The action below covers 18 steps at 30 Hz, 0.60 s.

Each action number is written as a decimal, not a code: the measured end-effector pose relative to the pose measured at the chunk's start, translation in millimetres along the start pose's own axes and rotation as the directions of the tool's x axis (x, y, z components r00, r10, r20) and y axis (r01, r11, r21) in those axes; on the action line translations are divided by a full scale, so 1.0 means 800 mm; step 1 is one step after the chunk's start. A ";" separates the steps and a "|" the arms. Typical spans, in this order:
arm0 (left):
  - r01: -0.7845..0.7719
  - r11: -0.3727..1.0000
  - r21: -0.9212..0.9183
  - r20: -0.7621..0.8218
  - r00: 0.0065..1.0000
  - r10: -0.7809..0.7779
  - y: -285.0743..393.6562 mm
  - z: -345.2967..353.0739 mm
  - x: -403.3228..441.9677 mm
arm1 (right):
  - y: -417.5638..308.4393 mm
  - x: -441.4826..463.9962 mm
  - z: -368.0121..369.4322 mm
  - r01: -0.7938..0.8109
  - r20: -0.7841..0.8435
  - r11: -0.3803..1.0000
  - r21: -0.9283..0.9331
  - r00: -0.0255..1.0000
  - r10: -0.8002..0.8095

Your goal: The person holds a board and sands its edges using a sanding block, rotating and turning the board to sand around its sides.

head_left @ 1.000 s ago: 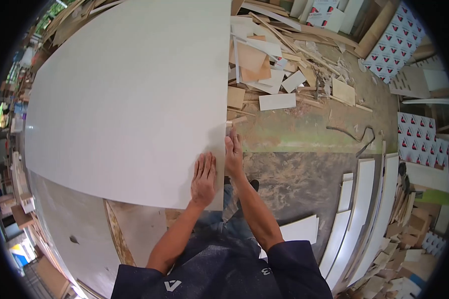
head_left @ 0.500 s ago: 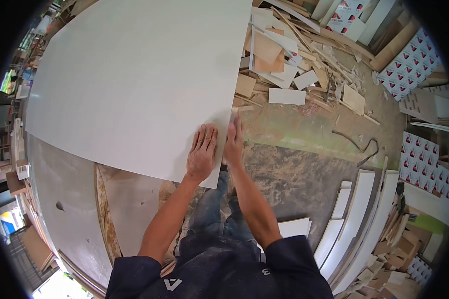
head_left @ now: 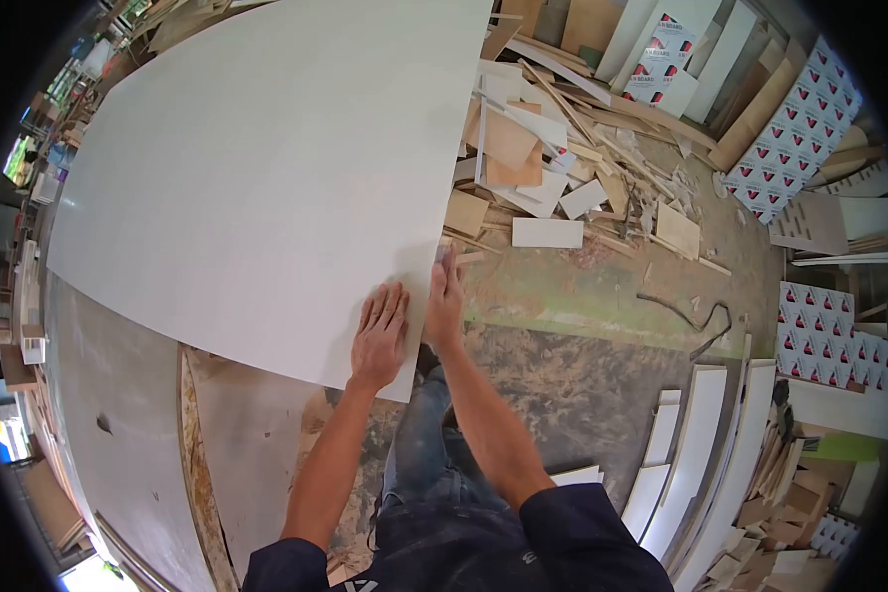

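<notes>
Here's the left hand (head_left: 379, 337), palm down on the big white board (head_left: 257, 187) near its closest corner, its grip spread flat, fingers straight, closed on nothing! And the right hand (head_left: 444, 308) is turned on its side, right along the board's right edge, its grip straight-fingered and unclosed too. The board stretches away up the left, overlapping a grey sheet (head_left: 109, 375). Beyond the right edge, a heap of scraps (head_left: 511, 143) litters the floor (head_left: 543, 370), a black cord (head_left: 696, 323) lying apart.

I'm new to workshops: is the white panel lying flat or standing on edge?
Flat: the white panel faces upward, left hand resting on top.
</notes>
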<state>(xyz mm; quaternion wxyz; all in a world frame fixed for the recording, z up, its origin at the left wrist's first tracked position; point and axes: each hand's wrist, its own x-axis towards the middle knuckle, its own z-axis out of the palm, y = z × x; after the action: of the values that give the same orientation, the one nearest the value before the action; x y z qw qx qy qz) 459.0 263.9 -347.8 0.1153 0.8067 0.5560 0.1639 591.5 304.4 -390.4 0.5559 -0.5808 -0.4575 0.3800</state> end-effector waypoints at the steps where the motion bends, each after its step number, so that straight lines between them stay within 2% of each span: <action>1: 0.003 1.000 -0.003 0.004 1.000 -0.003 -0.001 -0.001 0.001 | -0.001 -0.021 -0.003 0.017 0.023 0.999 -0.036 1.000 -0.016; 3: 0.017 0.994 -0.107 0.008 1.000 -0.017 -0.006 -0.003 0.002 | -0.005 -0.075 -0.008 0.143 0.017 0.984 -0.107 0.990 -0.142; 5: 0.029 0.996 -0.088 0.042 0.999 -0.025 -0.002 -0.004 -0.017 | -0.011 -0.101 -0.013 0.043 0.058 0.994 -0.097 0.998 -0.038; 8: 0.051 0.996 -0.076 0.097 0.994 -0.044 0.009 -0.007 -0.014 | 0.010 -0.042 -0.004 0.102 0.014 0.991 -0.089 0.995 -0.101; 10: 0.073 0.995 -0.069 0.126 0.990 -0.064 0.008 -0.003 -0.001 | 0.035 0.142 0.013 0.028 -0.025 0.996 -0.082 0.999 -0.030; 14: 0.051 0.999 -0.012 0.215 0.976 -0.047 -0.002 -0.001 0.002 | 0.027 0.361 0.023 0.209 -0.018 0.976 -0.063 0.978 -0.210; 16: 0.045 0.999 -0.019 0.242 0.970 -0.039 -0.002 -0.004 0.008 | 0.030 0.304 0.014 0.210 -0.005 0.972 -0.108 0.977 -0.212; 18: -0.016 1.000 0.004 0.272 0.962 0.014 -0.003 -0.006 0.043 | 0.013 0.252 0.008 0.146 0.027 0.982 -0.122 0.989 -0.144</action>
<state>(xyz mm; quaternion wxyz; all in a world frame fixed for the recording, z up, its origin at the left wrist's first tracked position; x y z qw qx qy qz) 466.5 296.9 -339.2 0.1868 0.8261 0.5292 0.0511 645.4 499.3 -387.9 0.5406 -0.5758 -0.5264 0.3147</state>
